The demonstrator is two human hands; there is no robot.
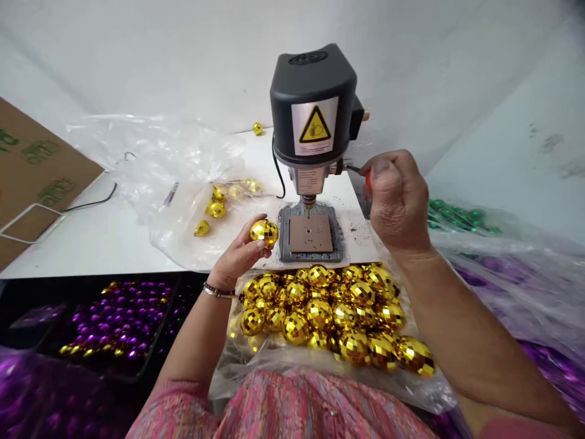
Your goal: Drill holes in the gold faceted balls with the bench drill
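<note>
Left hand (pixel 237 256) pinches one gold ball (pixel 264 232) just left of the drill plate (pixel 311 234), not under the bit yet. Right hand (pixel 397 201) is closed on the red lever (pixel 368 181). Big pile of gold balls (pixel 329 314) near the person, w/ a few in the far bag (pixel 183 183) on the table (pixel 91 238)

Our left hand (pixel 237 256) is low, palm turned up, fingers curled w/ thumb pressed on top, wrist bent back. Our right hand (pixel 397 204) is raised higher, closed in a fist, forearm angled down toward us.
</note>
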